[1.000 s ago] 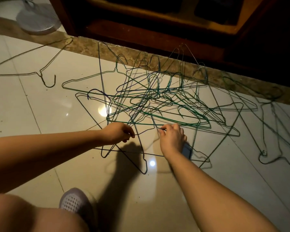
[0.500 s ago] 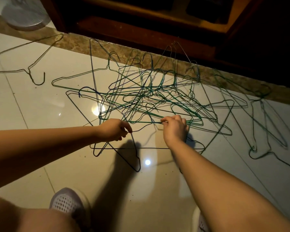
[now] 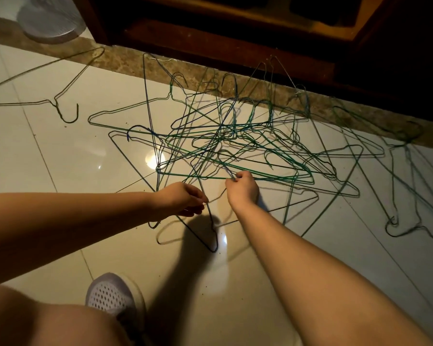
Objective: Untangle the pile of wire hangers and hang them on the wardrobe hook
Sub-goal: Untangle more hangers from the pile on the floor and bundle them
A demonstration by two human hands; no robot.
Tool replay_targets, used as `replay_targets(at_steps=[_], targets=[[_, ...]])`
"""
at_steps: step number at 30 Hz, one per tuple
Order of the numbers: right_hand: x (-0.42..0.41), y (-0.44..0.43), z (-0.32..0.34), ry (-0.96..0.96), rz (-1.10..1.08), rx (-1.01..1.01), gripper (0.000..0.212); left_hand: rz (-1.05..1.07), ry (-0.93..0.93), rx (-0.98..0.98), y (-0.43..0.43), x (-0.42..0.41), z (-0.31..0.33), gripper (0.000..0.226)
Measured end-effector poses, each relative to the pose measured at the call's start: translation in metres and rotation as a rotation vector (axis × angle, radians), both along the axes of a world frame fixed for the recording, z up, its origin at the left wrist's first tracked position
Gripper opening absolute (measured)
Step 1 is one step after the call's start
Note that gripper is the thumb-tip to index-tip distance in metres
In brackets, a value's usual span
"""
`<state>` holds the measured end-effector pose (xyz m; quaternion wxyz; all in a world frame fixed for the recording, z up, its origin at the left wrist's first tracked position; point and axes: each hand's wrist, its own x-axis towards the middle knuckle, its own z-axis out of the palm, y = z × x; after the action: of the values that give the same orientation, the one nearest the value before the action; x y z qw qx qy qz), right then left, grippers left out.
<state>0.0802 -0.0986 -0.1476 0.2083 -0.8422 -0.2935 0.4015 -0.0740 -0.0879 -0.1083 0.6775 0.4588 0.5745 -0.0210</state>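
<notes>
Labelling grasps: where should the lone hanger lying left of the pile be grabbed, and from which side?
Pinch the lone hanger with the fingers at its twisted neck, just above the hook, coming from above on the near side. It lies flat and apart from the pile, with its hook end nearest.

No text, label, brand, number or sign can be read in this view. The wire hangers [image 3: 225, 146] are only bare coated wire. The shoe [image 3: 108, 295] shows a pattern of small holes and no logo that I can make out. The floor [image 3: 60, 171] and the dark wood of the wardrobe [image 3: 210, 38] carry no letters.
</notes>
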Motion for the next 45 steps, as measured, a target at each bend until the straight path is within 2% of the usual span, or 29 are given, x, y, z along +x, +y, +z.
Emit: replay_targets(at_steps=[4,10,16,20,25,31,33,37,39,45], targets=[[0.009,0.002,-0.003,0.012,0.003,-0.030,0.026,0.024,-0.020,0.068,0.011,-0.002,0.006,0.016],[0.012,-0.002,0.004,0.129,-0.136,-0.010,0.016,0.040,-0.020,0.254,0.038,-0.009,0.006,0.020],[-0.025,-0.002,0.004,0.260,-0.294,0.123,0.015,-0.119,0.144,0.454,0.051,-0.003,0.002,0.036],[-0.035,-0.018,0.005,0.248,-0.305,0.147,0.015,-0.166,0.151,0.381,0.051,0.002,-0.004,0.044],[-0.031,-0.035,0.013,0.244,-0.282,0.179,0.017,-0.176,0.172,0.361,0.049,0.022,-0.013,0.036],[-0.015,-0.038,0.017,0.236,-0.288,0.189,0.017,-0.304,0.365,0.548,0.048,0.034,-0.017,0.043],[-0.010,-0.040,0.016,0.236,-0.290,0.192,0.016,-0.314,0.348,0.524,0.048,0.035,-0.018,0.045],[-0.003,-0.041,0.017,0.262,-0.266,0.199,0.015,-0.101,0.182,0.302,0.049,0.036,-0.018,0.035],[0.001,-0.041,0.016,0.268,-0.250,0.205,0.014,-0.044,0.158,0.273,0.050,0.040,-0.019,0.037],[0.003,-0.032,0.009,0.305,-0.227,0.214,0.012,-0.056,0.128,0.275,0.047,0.051,-0.013,0.055]])
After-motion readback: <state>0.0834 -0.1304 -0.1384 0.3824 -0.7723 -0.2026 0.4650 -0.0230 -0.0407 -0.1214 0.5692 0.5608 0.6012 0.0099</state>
